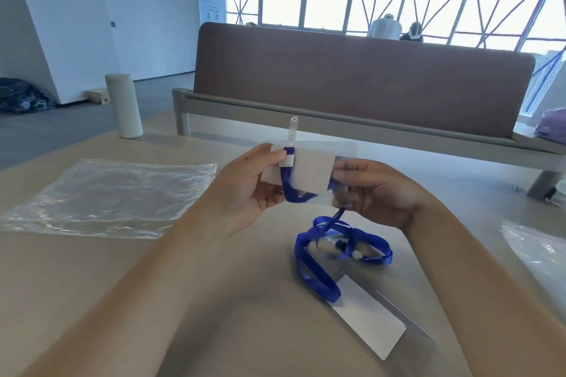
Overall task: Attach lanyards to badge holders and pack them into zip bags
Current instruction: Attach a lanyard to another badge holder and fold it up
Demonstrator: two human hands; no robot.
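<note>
Head view: both hands hold a badge holder up, blue lanyard trailing

The left hand (245,190) grips the left side of a clear badge holder (312,173) with a white card insert, thumb pressed on the front near the top edge and fingers curled behind it. The right hand (376,190) pinches the holder's right edge, fingers curled. The holder is raised above the table (214,300), roughly upright and facing the camera, with a clear strap tab (292,127) sticking up from its top.

A blue lanyard (337,249) starts at a white piece under the left thumb, curves down across the holder's front, passes under the right hand and drops to the table in a loose coil. The coil lies over the near end of a second badge holder (370,324), which lies flat on the table below the right forearm.

A clear zip bag (113,193) lies flat on the table to the left, well apart from the hands. Another clear bag (539,251) shows at the right edge. A white cylinder (124,105) stands upright at the table's far left corner, and a brown padded bench back (352,82) runs behind the table.
</note>
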